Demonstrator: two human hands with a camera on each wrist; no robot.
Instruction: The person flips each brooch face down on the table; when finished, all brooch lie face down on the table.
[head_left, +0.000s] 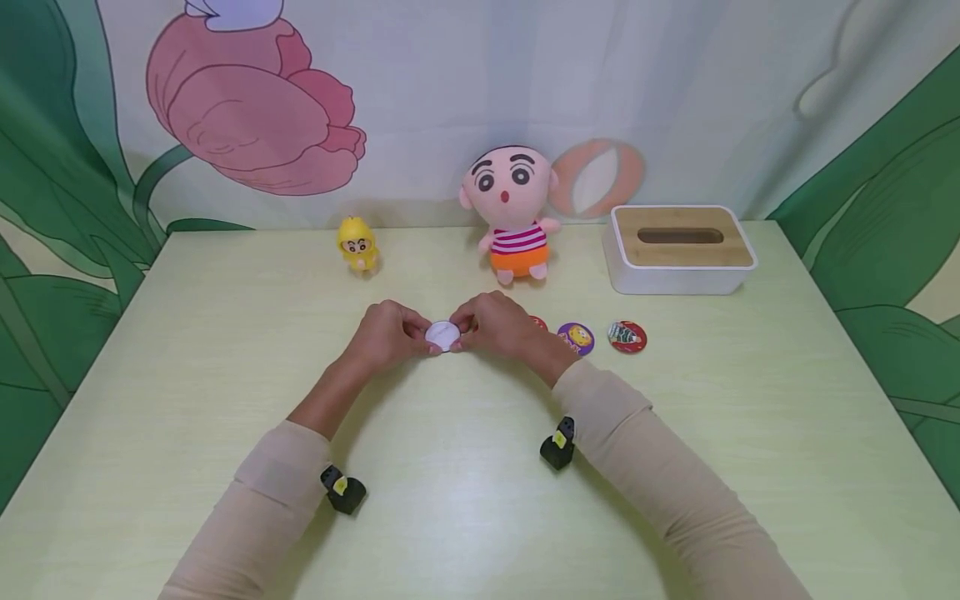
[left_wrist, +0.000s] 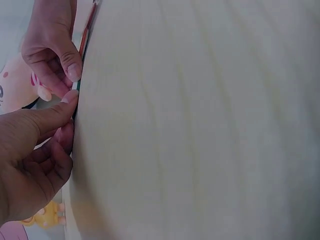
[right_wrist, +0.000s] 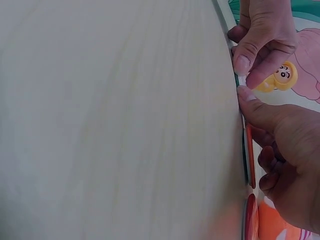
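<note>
A small round badge (head_left: 442, 335) with a whitish face lies at the middle of the table, between the two hands. My left hand (head_left: 386, 336) pinches its left edge between thumb and fingers. On the opposite edge my right hand (head_left: 497, 325) does the same, thumb toward me. Seen edge-on in the wrist views, the badge is thin and mostly covered by the fingertips. Right of the hands lie a purple badge (head_left: 576, 337) with a yellow figure and a red badge (head_left: 628, 337) with a tree picture. Another red badge (head_left: 537, 322) is largely hidden behind my right hand.
Along the back of the table (head_left: 465, 500) stand a small yellow figurine (head_left: 357, 247), a plush doll (head_left: 517, 212) in a striped top, and a white tissue box (head_left: 681, 250) with a wooden lid. A printed curtain (head_left: 435, 100) hangs behind them.
</note>
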